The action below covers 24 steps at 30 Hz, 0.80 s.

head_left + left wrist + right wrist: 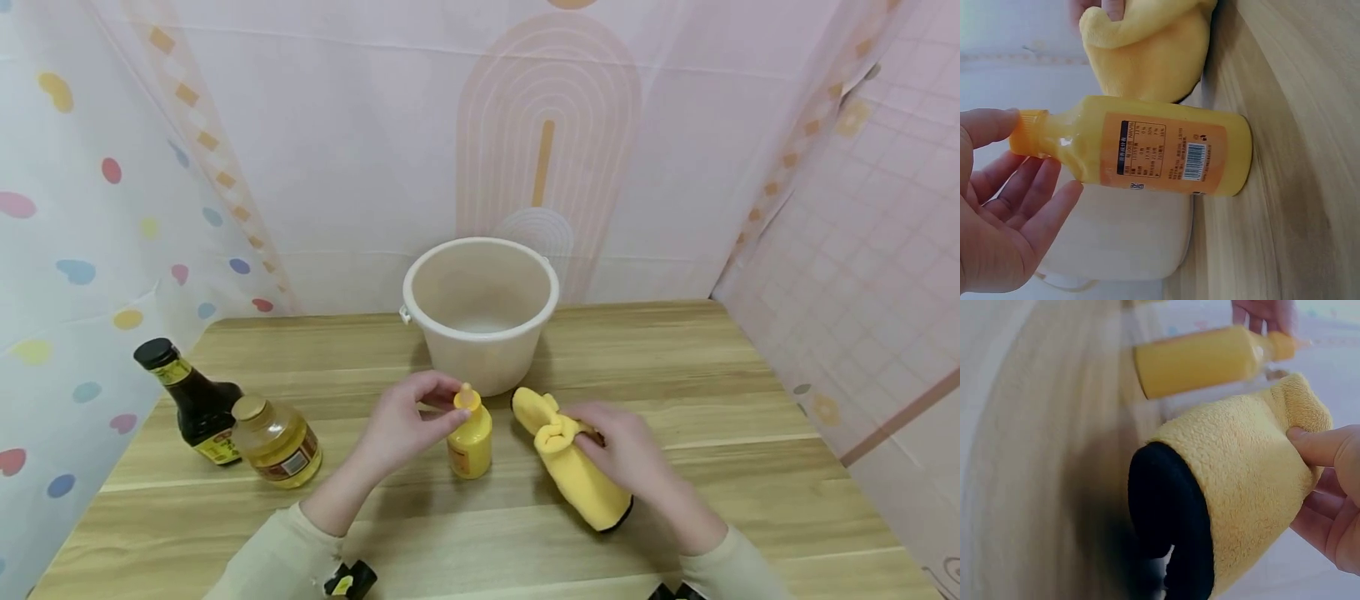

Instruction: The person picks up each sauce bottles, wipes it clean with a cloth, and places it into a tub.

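Observation:
A yellow squeeze bottle (470, 446) with an orange cap stands upright on the table, its orange label with a barcode (1195, 161) facing the left wrist camera. My left hand (411, 421) pinches the cap (1027, 132) between thumb and fingers. To the right, my right hand (618, 442) grips a yellow cloth (581, 483) with black edging, bunched and folded over at the top. In the right wrist view the thumb presses into the cloth (1241, 469), which hangs with its black edge (1169, 519) lowermost, close beside the bottle (1200, 359).
Behind the bottle stands a cream bucket (480, 333) with its opening upward. At the left of the wooden table (712, 400) are a dark sauce bottle (206, 408) and an oil jar (277, 446) with a gold lid. Patterned curtains (352, 150) hang around the back and sides.

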### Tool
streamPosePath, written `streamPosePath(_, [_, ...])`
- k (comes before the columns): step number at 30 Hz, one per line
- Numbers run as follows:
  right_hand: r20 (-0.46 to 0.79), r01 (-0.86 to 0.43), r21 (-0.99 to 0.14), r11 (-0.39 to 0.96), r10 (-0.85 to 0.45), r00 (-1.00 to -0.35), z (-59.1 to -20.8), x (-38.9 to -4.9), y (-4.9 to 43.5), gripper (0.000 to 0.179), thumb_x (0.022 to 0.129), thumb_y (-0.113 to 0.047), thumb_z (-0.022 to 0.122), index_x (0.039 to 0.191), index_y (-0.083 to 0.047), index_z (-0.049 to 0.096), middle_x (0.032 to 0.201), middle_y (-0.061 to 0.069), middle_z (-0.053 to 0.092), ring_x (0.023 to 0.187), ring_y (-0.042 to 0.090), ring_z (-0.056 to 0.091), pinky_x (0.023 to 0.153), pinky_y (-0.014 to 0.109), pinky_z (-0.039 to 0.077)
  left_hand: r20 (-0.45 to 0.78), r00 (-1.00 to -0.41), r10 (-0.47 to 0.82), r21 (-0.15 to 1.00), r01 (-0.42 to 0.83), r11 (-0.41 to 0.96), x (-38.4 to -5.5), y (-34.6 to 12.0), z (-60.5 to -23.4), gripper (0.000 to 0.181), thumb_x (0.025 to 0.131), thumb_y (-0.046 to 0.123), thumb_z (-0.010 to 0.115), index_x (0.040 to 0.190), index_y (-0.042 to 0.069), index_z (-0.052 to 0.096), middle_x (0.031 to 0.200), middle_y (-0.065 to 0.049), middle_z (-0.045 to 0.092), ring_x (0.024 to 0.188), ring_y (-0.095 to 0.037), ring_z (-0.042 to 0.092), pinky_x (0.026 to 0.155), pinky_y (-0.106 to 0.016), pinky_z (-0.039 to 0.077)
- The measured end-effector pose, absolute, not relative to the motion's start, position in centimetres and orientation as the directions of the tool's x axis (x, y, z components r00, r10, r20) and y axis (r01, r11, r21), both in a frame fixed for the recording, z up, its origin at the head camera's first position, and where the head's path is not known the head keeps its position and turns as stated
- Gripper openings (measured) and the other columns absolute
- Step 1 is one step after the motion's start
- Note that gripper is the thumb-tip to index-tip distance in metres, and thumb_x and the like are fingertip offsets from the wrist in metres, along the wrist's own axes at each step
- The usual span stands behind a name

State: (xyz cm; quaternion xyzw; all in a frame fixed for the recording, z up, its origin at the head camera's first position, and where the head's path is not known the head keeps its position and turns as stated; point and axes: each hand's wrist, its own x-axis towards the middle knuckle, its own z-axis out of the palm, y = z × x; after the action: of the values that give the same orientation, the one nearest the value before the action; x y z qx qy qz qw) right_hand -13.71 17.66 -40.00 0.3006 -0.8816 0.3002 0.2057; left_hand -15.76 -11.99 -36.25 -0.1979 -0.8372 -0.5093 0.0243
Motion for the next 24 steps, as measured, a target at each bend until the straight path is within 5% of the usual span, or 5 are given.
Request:
streamPosePath(10, [0.539,-0.597,-0.357,0.718,-0.364,-0.760,-39.2,-13.1,20.6,0.044,0.070,0.012,0.081,0.106,-0.012,0.073,0.103,0.004,0.071,0.076,0.013,0.062,0.060,0.028,0.052,0.260,-0.903,0.342,0.805,0.399,0.440,-15.7,-12.0,-35.8,0.021,0.085,0.008,0.078,0.103,0.004,0.069,0.098,-0.003,0.069,0.087,-0.016,0.065,0.079,-0.032,0.057])
streamPosePath(24, [0.494,-0.629,-0.198,0.752,-0.478,-0.726,-41.0,-12.7,20.0,0.038,0.071,0.001,0.085,0.103,-0.015,0.073,0.097,0.001,0.071,0.084,0.019,0.069,0.065,0.034,0.057,0.260,-0.896,0.360,0.768,0.418,0.485,-15.8,-12.1,-35.3,0.022,0.083,0.010,0.080,0.102,0.006,0.070,0.096,0.000,0.068,0.084,-0.013,0.064,0.076,-0.029,0.056])
